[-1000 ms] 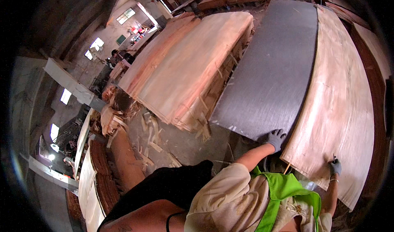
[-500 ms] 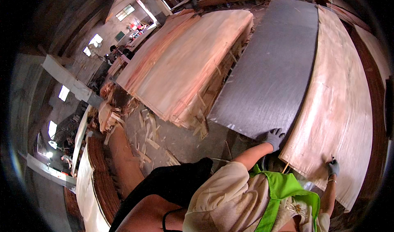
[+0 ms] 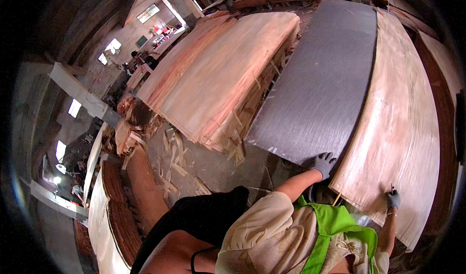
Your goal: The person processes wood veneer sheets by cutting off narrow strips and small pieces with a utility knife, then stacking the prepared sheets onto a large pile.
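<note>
My gloved left hand [image 3: 324,165] lies spread on the grey board's [image 3: 320,85] near corner. My right hand [image 3: 392,199] pinches the near edge of the veneer sheet [image 3: 398,128] lying just beside that board.

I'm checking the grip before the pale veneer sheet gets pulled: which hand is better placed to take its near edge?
Probably the right hand: it lies on the veneer sheet near its edge. The left hand rests spread at the corner of the grey sheet.
</note>
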The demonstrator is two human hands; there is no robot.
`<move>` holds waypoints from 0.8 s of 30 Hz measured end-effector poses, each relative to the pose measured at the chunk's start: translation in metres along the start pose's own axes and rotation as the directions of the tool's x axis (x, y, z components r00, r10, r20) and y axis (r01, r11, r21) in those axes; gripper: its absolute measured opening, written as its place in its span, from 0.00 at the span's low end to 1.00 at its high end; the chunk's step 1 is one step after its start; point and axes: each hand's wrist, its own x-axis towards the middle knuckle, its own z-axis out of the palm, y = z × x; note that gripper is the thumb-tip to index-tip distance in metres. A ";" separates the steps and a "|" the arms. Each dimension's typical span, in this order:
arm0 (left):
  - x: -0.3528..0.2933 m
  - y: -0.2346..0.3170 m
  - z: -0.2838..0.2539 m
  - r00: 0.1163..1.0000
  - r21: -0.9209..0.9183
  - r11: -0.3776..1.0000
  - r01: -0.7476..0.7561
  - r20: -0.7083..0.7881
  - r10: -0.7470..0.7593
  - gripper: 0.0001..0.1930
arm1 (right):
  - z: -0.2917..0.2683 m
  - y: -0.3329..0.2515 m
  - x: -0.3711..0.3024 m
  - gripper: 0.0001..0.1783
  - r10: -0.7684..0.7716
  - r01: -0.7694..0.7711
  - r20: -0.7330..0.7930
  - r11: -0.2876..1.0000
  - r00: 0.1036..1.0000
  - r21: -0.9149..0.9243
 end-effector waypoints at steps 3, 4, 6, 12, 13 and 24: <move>0.012 0.013 -0.014 0.998 -0.002 0.999 -0.052 -0.031 0.052 0.45 | -0.007 0.028 0.014 0.11 -0.013 0.013 -0.076 1.000 0.997 -0.009; 0.006 0.009 -0.011 0.999 -0.005 0.999 -0.041 -0.021 0.041 0.44 | -0.003 0.021 0.011 0.12 -0.017 0.016 -0.039 1.000 0.999 -0.013; 0.000 0.004 -0.005 1.000 -0.002 1.000 -0.021 -0.014 0.021 0.44 | -0.006 0.001 -0.002 0.15 -0.019 0.019 0.016 1.000 1.000 -0.023; 0.003 0.004 -0.003 0.999 0.007 1.000 -0.028 -0.023 0.028 0.44 | -0.012 -0.005 -0.005 0.16 0.005 -0.005 0.003 0.997 1.000 -0.073; 0.003 0.005 -0.005 0.999 -0.003 0.999 -0.032 -0.019 0.032 0.44 | -0.012 -0.003 -0.004 0.16 0.015 -0.014 0.004 0.998 1.000 -0.061; 0.003 0.004 -0.008 0.999 0.039 0.999 -0.033 0.041 0.031 0.45 | -0.007 0.005 0.002 0.11 0.028 -0.030 0.037 0.998 0.999 0.053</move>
